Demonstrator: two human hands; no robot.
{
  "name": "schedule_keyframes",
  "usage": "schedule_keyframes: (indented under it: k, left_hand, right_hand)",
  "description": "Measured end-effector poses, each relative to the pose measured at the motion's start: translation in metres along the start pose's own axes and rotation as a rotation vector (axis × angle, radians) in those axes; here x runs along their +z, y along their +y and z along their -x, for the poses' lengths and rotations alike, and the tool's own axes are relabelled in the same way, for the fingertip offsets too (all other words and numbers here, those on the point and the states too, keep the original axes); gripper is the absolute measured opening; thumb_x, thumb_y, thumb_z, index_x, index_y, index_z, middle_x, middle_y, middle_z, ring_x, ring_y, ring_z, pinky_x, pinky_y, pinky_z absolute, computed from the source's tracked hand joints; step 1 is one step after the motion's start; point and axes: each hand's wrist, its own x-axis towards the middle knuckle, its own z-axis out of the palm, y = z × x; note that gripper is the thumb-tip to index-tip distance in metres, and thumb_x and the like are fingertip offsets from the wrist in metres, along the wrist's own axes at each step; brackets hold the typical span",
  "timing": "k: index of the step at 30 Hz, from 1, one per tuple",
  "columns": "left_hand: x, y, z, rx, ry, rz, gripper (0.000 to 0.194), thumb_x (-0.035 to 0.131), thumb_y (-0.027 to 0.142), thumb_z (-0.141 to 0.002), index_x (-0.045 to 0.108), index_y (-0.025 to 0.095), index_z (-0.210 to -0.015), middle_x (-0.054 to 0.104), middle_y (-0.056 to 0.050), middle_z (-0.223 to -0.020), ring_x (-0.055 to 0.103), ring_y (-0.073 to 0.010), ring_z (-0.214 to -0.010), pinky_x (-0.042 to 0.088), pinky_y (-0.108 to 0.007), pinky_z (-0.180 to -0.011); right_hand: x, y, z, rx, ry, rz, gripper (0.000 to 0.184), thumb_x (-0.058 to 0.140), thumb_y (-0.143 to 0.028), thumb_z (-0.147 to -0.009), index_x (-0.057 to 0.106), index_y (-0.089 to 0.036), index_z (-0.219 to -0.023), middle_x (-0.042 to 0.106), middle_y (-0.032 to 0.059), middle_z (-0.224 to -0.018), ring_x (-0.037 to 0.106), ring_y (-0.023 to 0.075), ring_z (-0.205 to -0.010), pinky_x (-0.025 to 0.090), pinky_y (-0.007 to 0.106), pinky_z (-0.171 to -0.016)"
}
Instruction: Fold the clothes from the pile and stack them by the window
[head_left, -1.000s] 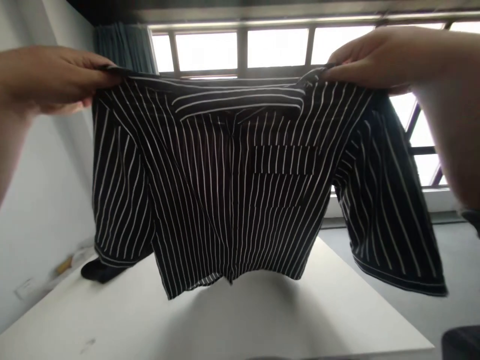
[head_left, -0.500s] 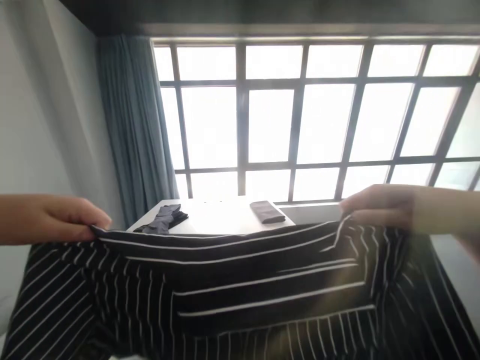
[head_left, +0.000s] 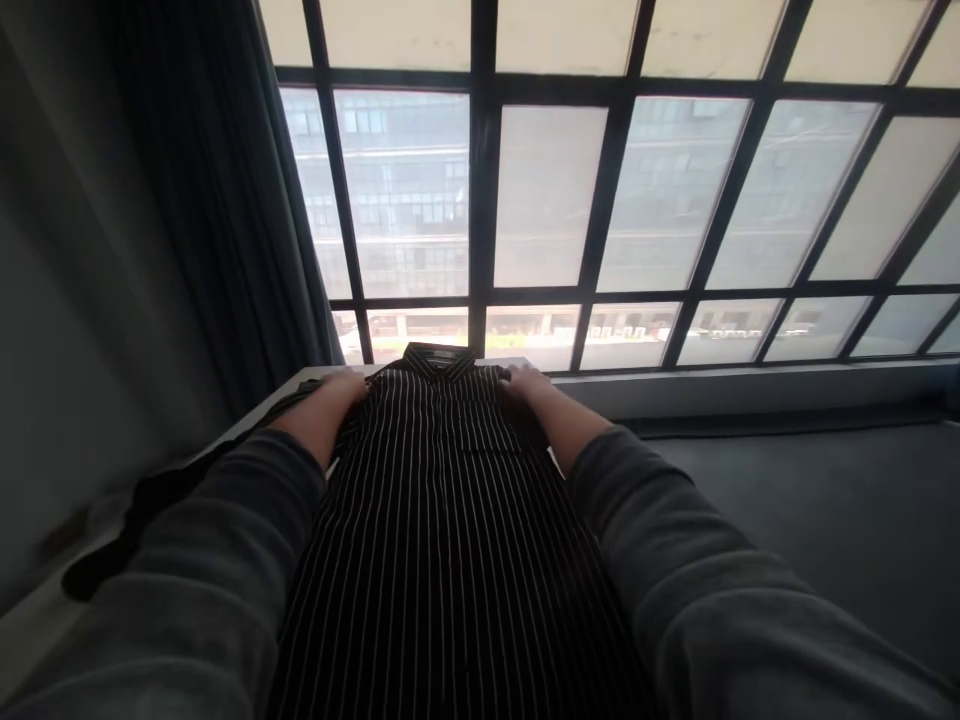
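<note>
A black shirt (head_left: 442,520) with thin white stripes lies front up over the white table (head_left: 517,362), its collar at the far end. My left hand (head_left: 346,384) is closed on the shirt's left shoulder as I see it. At the opposite shoulder, my right hand (head_left: 525,384) grips the cloth in the same way. Both arms are stretched forward along the shirt's sides. The fingertips are partly hidden by the dark fabric.
Dark cloth (head_left: 135,520) lies along the table's left side. A blue-grey curtain (head_left: 277,230) hangs at the left of a large framed window (head_left: 484,190). Grey floor (head_left: 787,490) stretches away on the right.
The shirt has gone from being held up by its collar and shoulders to lying along the table. My hands have moved forward and closer together. The view has tilted down.
</note>
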Motion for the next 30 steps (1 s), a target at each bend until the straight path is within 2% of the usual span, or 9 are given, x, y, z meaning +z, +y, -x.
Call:
schedule_keyframes:
  k: [3,6,8,11,17,20,24,28,30]
  left_hand:
    - [0.097,0.008,0.013,-0.109,-0.172,-0.011,0.04,0.062,0.044,-0.103,0.064,0.016,-0.132,0.062,-0.012,-0.139,0.062,-0.0285,-0.124,0.05,-0.052,-0.108]
    - [0.171,0.001,0.037,-0.18,-0.311,0.0,0.055,0.054,0.056,-0.101,0.065,0.017,-0.138,0.058,-0.022,-0.147,0.053,-0.0404,-0.137,0.041,-0.064,-0.112]
    - [0.203,-0.011,0.052,-0.228,-0.354,0.005,0.062,0.045,0.057,-0.101,0.059,0.02,-0.148,0.05,-0.024,-0.156,0.044,-0.0454,-0.144,0.034,-0.069,-0.114]
    - [0.228,-0.03,0.068,-0.276,-0.348,0.008,0.068,0.033,0.058,-0.103,0.044,0.024,-0.161,0.034,-0.019,-0.169,0.031,-0.0447,-0.154,0.025,-0.071,-0.118]
    - [0.229,-0.049,0.092,-0.213,-0.284,0.036,0.065,0.033,0.057,-0.103,0.048,0.027,-0.158,0.034,-0.012,-0.17,0.03,-0.0388,-0.155,0.024,-0.064,-0.122]
    - [0.215,-0.045,0.108,-0.175,-0.188,0.015,0.055,0.037,0.045,-0.104,0.055,0.025,-0.152,0.036,-0.012,-0.169,0.027,-0.0355,-0.156,0.02,-0.06,-0.125]
    - [0.188,-0.025,0.136,-0.059,-0.125,0.001,0.046,0.043,0.038,-0.103,0.064,0.025,-0.142,0.042,-0.009,-0.166,0.031,-0.0316,-0.155,0.021,-0.054,-0.127]
    - [0.162,0.002,0.198,0.177,-0.216,0.069,0.051,0.041,0.051,-0.106,0.063,0.03,-0.146,0.041,-0.006,-0.167,0.036,-0.0282,-0.154,0.03,-0.047,-0.126]
    - [0.154,0.012,0.246,0.324,-0.327,0.141,0.055,0.039,0.06,-0.105,0.052,0.04,-0.155,0.033,0.0,-0.171,0.029,-0.0308,-0.159,0.027,-0.054,-0.128]
  right_hand:
    - [0.085,0.01,-0.005,0.034,-0.103,0.057,0.066,0.045,-0.056,-0.106,0.04,-0.02,-0.161,0.023,0.0224,-0.17,0.024,0.0416,-0.153,0.017,0.068,-0.121]
    - [0.147,0.036,0.002,0.088,-0.211,0.083,0.063,0.04,-0.056,-0.106,0.044,-0.025,-0.16,0.024,0.0181,-0.171,0.022,0.0411,-0.155,0.013,0.071,-0.12]
    - [0.172,0.057,0.008,0.142,-0.249,0.089,0.065,0.033,-0.057,-0.107,0.038,-0.026,-0.164,0.022,0.0171,-0.172,0.021,0.0415,-0.156,0.015,0.071,-0.119]
    - [0.191,0.08,0.017,0.193,-0.25,0.099,0.067,0.024,-0.059,-0.107,0.025,-0.03,-0.169,0.01,0.0112,-0.176,0.011,0.0392,-0.16,0.011,0.068,-0.123]
    - [0.208,0.083,0.053,0.194,-0.192,0.105,0.072,0.025,-0.064,-0.105,0.025,-0.031,-0.169,0.009,0.0096,-0.177,0.007,0.037,-0.162,0.007,0.066,-0.125]
    - [0.208,0.074,0.077,0.184,-0.17,0.12,0.073,0.025,-0.063,-0.106,0.028,-0.027,-0.169,0.01,0.0136,-0.176,0.003,0.0363,-0.163,0.006,0.066,-0.125]
    - [0.187,0.06,0.107,0.085,-0.141,0.128,0.067,0.027,-0.057,-0.108,0.037,-0.024,-0.165,0.008,0.0131,-0.177,0.0,0.0343,-0.163,0.006,0.064,-0.126]
    - [0.164,0.054,0.159,-0.149,-0.211,0.038,0.067,0.031,-0.058,-0.107,0.036,-0.027,-0.166,0.014,0.0077,-0.176,0.004,0.0293,-0.164,0.004,0.056,-0.13]
    - [0.162,0.053,0.197,-0.217,-0.31,-0.002,0.07,0.033,-0.064,-0.105,0.033,-0.03,-0.167,0.012,0.0055,-0.176,0.005,0.0288,-0.164,0.002,0.056,-0.13]
